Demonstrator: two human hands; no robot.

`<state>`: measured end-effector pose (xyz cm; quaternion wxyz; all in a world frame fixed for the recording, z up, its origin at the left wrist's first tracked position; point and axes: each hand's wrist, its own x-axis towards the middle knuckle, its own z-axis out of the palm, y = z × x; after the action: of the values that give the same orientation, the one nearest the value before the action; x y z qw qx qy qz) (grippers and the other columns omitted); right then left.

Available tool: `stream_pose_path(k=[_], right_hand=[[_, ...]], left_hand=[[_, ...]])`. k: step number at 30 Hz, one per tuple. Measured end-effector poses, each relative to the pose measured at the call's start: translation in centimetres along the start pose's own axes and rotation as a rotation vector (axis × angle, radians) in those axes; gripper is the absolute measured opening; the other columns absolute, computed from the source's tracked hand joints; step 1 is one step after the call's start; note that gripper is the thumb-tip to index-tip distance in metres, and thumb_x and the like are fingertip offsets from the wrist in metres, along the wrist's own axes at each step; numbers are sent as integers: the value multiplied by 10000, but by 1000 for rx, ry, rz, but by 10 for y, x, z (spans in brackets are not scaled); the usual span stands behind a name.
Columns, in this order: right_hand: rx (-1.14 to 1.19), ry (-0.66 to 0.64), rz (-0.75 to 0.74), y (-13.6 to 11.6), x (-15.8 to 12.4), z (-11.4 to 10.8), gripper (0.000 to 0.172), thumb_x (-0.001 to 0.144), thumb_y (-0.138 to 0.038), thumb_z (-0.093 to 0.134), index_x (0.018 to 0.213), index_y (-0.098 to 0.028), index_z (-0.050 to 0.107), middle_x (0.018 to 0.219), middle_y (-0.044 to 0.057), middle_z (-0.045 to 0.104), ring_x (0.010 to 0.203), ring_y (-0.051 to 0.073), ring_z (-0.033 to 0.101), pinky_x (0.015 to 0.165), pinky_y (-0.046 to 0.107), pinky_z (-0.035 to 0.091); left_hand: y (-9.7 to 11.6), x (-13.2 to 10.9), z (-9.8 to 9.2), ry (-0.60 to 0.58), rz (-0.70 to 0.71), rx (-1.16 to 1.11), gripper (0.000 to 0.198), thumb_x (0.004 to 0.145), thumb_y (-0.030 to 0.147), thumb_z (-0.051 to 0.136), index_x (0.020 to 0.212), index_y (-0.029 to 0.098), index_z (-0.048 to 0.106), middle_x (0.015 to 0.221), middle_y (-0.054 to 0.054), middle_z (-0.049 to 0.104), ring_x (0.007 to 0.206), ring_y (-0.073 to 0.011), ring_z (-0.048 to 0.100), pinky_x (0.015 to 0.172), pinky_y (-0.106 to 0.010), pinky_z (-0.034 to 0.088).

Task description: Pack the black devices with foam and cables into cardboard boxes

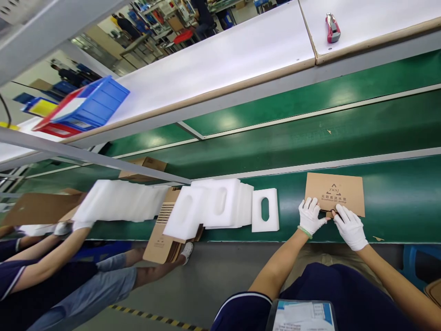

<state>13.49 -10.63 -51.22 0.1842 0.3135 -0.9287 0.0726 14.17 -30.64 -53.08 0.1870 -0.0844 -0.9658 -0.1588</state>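
A flat brown cardboard box (339, 188) with dark printing lies on the green work surface in front of me. My left hand (311, 217), in a white glove, grips its near edge at the left, fingers on top. At the right of the same edge, my gloved right hand (349, 227) grips it likewise. Both thumbs meet around a small brown flap (329, 214) at the middle of that edge; the thumb tips are partly hidden. Left of my hands lies a white foam insert (255, 211) with an oval hole.
Several white foam inserts (220, 202) overlap beside a stack of folded cardboard (160, 243) that overhangs the front edge. A co-worker's gloved hand (82, 225) touches more foam at left. The raised shelf (220, 59) carries a blue bin (103, 103) and a red tape dispenser (332, 30).
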Motion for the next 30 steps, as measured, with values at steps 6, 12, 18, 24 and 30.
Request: stream_pose_path(k=[6,12,18,24,30], right_hand=[[25,14,-4,7,-6,14,306,857,-149,571,1121,-273,664,1332,34,575,1183,268,526,891,409,437],[46,48,3,21,21,14,167,884,-171,554,1002,-191,671,1197,69,657,1086,225,572,829,343,417],[73,67,-9,31,30,19,171,887,-227,560,1006,-203,682,1169,78,661,1018,226,588,808,349,420],[58,71,-62,42,40,25,150,895,-229,550,957,-203,685,1077,68,692,932,203,598,740,320,412],[158,-31,109,47,67,20,236,913,-354,504,839,-190,657,850,85,680,766,207,577,705,330,410]], left_hand=[[1,2,10,-8,-7,29,548,735,699,602,979,211,656,1240,-108,603,1170,-299,506,1032,-496,347],[8,17,12,12,-52,40,493,780,650,586,996,211,648,1242,-110,599,1124,-298,521,1028,-527,341],[2,42,-3,-84,11,31,580,727,683,616,1007,175,607,1412,-146,460,1316,-353,381,1062,-592,291],[-6,50,1,-117,63,-35,424,834,578,546,971,179,594,1435,-132,440,1358,-302,361,1042,-606,325],[-3,64,6,-47,11,-60,332,876,490,528,998,186,583,1398,-95,495,1338,-256,406,999,-559,410]])
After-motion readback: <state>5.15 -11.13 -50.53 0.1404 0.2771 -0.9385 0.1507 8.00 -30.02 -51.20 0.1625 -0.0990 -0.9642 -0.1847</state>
